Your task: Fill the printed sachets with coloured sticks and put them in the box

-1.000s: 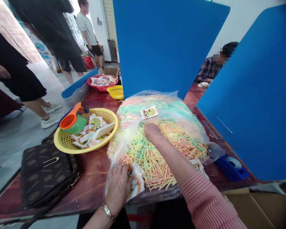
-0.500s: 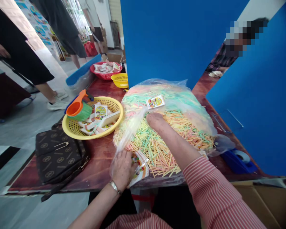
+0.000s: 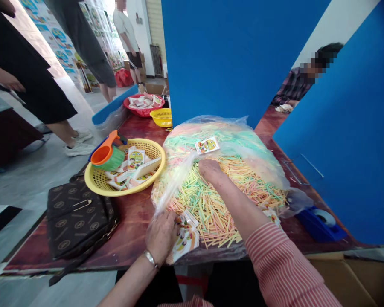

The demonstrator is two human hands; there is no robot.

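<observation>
A large clear plastic bag (image 3: 259,149) lies open in front of me, full of thin pastel sticks (image 3: 211,209) in yellow, green, pink and orange. At its near left corner, my left hand (image 3: 161,236) is closed on a printed paper packet (image 3: 184,244). My right hand (image 3: 210,170) reaches into the middle of the sticks, its fingers hidden from me among them. Just beyond it, another printed packet (image 3: 207,146) rests on top of the bag.
On the left stands a yellow basket (image 3: 89,181) with several packets and an orange scoop (image 3: 102,155). A brown handbag (image 3: 80,221) lies nearer. Blue panels (image 3: 230,55) rise behind and right, by a blue tape dispenser (image 3: 323,226). People stand at far left; another sits behind the panels.
The view has tipped up slightly, so everything sits a little lower. The packet in my left hand has shifted slightly. My right hand stays among the sticks.
</observation>
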